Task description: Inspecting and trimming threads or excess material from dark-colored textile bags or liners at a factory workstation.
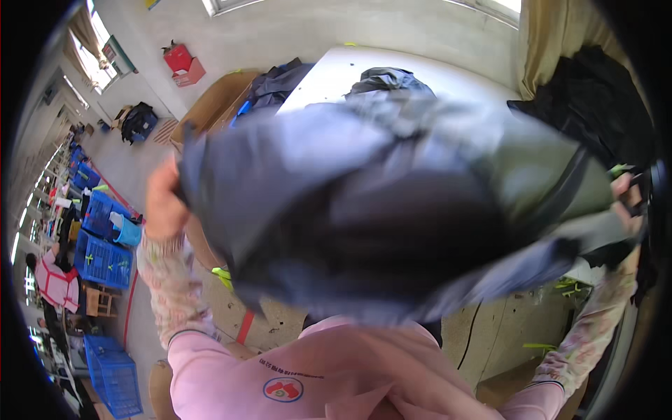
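Note:
A large dark garment [315, 189], grey-blue to black with an olive-green part at its right, is stretched between my two hands and blurred by motion. It looks like a jacket, though its exact kind is hard to make out. My left hand [166, 199] is closed on its left edge. At the far right, my right hand [628, 199] grips the other end, its fingers partly hidden by the cloth. Beyond it, a crumpled dark grey piece of cloth [390, 80] lies on the white table [462, 73].
Black cloth [595, 105] is heaped at the back right by a curtain. A cardboard box [213, 105] with dark fabric stands left of the table. Blue plastic crates [103, 259] line the left aisle, where a person in pink [57, 280] sits. Yellow-green scraps lie on the floor.

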Motion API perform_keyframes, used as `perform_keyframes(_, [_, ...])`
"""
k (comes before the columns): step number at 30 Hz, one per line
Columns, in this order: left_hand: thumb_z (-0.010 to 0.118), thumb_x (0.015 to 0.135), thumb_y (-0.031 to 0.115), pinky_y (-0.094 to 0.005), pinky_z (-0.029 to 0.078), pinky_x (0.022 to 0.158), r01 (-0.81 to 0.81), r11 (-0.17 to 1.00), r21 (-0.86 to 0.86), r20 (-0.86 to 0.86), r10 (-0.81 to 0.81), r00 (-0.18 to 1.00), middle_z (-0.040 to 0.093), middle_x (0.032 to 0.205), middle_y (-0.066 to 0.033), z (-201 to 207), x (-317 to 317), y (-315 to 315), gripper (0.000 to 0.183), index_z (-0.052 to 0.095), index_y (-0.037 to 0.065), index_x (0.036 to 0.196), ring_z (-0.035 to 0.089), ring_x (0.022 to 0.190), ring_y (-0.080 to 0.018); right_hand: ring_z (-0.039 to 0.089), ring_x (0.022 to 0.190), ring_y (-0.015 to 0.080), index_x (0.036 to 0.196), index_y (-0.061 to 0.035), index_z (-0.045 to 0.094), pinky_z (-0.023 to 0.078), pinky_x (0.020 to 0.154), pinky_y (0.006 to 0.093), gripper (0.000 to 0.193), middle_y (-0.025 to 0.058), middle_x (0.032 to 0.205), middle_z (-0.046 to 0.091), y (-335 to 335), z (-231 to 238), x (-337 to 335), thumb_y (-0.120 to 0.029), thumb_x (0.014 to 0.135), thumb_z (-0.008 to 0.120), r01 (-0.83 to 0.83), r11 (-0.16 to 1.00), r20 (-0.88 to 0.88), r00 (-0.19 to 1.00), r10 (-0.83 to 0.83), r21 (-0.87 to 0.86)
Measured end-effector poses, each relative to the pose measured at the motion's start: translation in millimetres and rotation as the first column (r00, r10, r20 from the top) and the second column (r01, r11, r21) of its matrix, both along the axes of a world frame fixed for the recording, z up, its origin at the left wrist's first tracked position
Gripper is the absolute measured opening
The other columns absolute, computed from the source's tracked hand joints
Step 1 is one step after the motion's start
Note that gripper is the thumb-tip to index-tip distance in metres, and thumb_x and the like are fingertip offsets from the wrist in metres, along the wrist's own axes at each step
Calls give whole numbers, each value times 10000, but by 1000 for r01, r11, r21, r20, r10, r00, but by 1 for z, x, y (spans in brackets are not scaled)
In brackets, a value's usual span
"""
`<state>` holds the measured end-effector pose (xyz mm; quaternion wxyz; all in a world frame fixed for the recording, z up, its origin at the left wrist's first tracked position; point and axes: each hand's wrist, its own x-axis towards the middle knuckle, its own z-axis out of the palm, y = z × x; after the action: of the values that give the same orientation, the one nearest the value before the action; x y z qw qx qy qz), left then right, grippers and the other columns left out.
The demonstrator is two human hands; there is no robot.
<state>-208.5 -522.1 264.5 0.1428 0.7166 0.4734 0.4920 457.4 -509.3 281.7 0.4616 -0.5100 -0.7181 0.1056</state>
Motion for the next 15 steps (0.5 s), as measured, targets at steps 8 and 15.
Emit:
perform_keyframes(8, [753,785,360,-379,504,837,28,225,-974,-204,-924,325,667,1045,-213,-141,65,-39,522,632,-9,1133,647,968,-340,464,731,80,967,-74,526,400,661,232,405,-29,827,488,-52,-212,-61,-63,669,800,-202,598,-377,908,-182,-776])
perform_keyframes(15, [732,832,177,-338,497,800,484,665,-569,-148,-661,735,650,976,-112,-142,109,33,284,646,8,1042,625,907,-249,604,832,104,966,-50,537,502,742,260,339,34,911,642,-58,-265,-47,-12,725,771,-166,625,-277,957,-84,-763])
